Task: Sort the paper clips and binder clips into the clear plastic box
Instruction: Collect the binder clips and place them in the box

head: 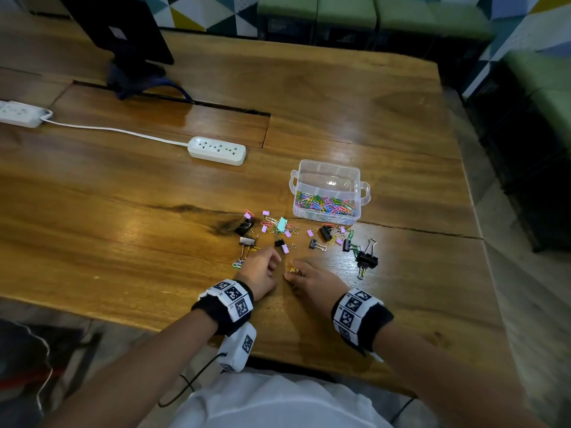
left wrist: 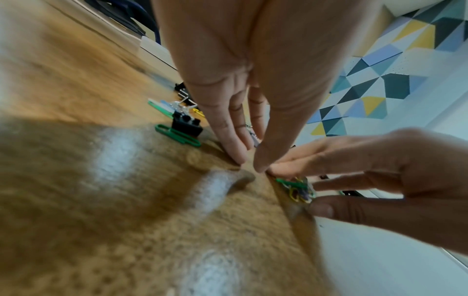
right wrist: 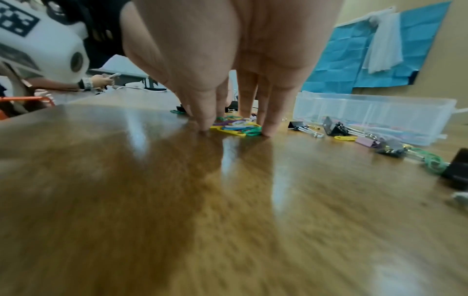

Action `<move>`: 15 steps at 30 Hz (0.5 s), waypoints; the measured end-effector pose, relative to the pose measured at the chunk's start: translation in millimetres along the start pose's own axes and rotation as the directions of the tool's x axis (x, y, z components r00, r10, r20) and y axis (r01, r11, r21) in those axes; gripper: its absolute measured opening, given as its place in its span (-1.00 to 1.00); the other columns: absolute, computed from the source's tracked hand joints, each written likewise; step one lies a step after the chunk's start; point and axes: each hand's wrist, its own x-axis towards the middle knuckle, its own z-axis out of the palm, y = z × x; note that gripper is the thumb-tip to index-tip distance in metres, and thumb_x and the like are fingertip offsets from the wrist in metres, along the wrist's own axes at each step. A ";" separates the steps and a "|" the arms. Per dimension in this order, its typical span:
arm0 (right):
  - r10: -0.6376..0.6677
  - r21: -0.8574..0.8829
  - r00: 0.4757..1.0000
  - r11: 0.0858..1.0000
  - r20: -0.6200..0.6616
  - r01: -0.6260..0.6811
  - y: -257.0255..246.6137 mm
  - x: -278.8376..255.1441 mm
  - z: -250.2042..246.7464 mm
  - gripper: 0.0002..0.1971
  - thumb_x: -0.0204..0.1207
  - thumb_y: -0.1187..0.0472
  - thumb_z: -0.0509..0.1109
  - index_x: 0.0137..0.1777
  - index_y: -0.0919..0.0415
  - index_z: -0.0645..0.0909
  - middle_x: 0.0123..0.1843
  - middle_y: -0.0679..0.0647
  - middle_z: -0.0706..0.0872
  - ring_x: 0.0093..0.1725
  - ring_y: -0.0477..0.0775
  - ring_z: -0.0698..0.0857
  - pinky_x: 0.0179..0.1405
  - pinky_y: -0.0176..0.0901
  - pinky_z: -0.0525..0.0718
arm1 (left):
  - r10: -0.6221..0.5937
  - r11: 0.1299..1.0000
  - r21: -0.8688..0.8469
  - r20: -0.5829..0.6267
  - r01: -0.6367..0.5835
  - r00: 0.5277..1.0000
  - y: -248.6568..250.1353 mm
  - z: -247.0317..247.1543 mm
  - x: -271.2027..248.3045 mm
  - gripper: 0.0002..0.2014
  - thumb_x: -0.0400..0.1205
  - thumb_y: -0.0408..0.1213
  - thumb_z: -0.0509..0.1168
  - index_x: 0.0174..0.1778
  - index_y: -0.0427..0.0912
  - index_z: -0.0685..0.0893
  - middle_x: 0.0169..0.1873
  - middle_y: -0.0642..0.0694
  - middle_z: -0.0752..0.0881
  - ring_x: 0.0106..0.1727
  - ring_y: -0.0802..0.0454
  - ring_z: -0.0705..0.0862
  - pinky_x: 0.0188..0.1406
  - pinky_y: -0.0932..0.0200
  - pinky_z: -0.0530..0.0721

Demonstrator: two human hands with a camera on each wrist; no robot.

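Observation:
The clear plastic box (head: 327,168) stands open on the wooden table; its near compartment holds many coloured paper clips (head: 324,205). Black, pink and teal binder clips (head: 281,224) and a few paper clips lie scattered before it. A small pile of paper clips (right wrist: 238,128) lies on the table, and my right hand (head: 293,271) pinches it between thumb and fingertips. My left hand (left wrist: 249,164) stands beside it, fingers straight, tips touching the table. A black binder clip (left wrist: 186,124) and a green paper clip (left wrist: 177,136) lie just left of it.
A white power strip (head: 217,150) with its cable lies behind the clips, and a second one (head: 20,112) at far left. A dark monitor stand (head: 133,57) is at the back. The table's right edge (head: 475,211) is near the box. Another person's hand (right wrist: 98,82) shows far off.

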 end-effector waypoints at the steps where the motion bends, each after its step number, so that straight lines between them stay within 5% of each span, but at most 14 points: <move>1: -0.040 0.004 0.999 0.999 -0.016 0.040 2.8 -2.7 0.5 -0.55 0.61 0.27 0.23 0.50 0.09 0.38 0.57 0.19 0.31 0.55 0.24 0.29 0.38 0.18 0.53 | -0.009 1.000 0.002 0.012 0.009 1.000 -0.3 0.3 -0.3 -0.64 0.44 -0.50 0.40 0.12 -0.15 0.57 -0.07 0.00 0.57 -0.16 0.08 0.59 -0.28 0.37 0.55; 6: -0.089 0.032 0.993 0.995 -0.082 0.092 9.9 -8.8 -0.9 -0.62 0.57 0.32 0.29 0.39 0.16 0.53 0.38 0.21 0.55 0.38 0.23 0.47 0.31 0.08 0.58 | 0.038 0.992 0.119 0.085 -0.048 0.996 3.2 3.1 -4.5 -0.65 0.48 -0.47 0.40 0.14 -0.10 0.58 0.02 0.01 0.55 -0.09 0.15 0.52 -0.17 0.37 0.49; 12: 0.076 0.281 0.996 0.958 -0.043 -0.061 12.4 0.2 -11.1 -0.79 0.47 0.27 0.42 0.08 0.11 0.74 0.12 0.08 0.68 0.11 0.09 0.63 0.24 -0.07 0.60 | 0.064 0.978 0.190 0.123 -0.087 0.990 8.3 5.6 -7.5 -0.64 0.48 -0.46 0.39 0.17 -0.10 0.59 0.13 -0.07 0.59 -0.07 0.12 0.52 -0.10 0.34 0.49; 15: 0.158 0.336 0.987 0.930 -0.001 -0.148 15.4 6.5 -18.8 -0.81 0.37 0.26 0.52 -0.01 0.14 0.78 0.05 0.03 0.75 -0.06 -0.08 0.59 0.04 -0.33 0.54 | 0.051 0.976 0.201 0.134 -0.078 0.990 12.2 9.1 -7.2 -0.63 0.47 -0.40 0.43 0.18 -0.10 0.59 0.15 -0.08 0.58 0.00 0.04 0.58 -0.08 0.31 0.50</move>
